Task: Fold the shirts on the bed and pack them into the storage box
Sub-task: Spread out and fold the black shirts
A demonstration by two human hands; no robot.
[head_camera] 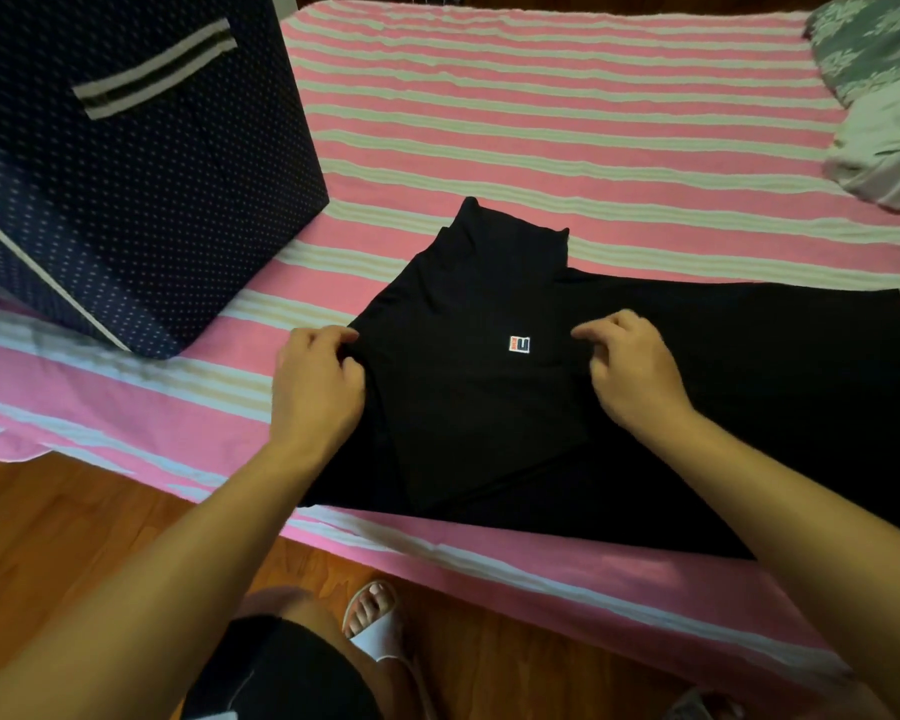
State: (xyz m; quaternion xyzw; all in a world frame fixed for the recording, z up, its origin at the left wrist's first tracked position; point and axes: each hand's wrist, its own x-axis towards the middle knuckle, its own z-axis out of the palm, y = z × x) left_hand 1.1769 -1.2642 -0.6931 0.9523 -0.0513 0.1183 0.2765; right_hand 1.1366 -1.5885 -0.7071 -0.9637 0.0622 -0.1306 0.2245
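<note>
Left hand (317,379) pinches the left edge of the black shirt (468,407); right hand (632,371) pinches a fold nearer its middle. Shirt lies on the bed (541,122), spreading rightward; storage box (126,174) stands left, nearer the left hand.

Both hands, left hand (317,379) and right hand (632,368), pinch the black shirt (468,407) on the striped bed (541,122).

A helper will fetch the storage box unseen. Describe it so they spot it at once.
Start at the pink striped bed. The box stands on its near left part, left of the black shirt. It alone is tall and navy with small pale dots, and a grey striped strap handle crosses its side.
</note>
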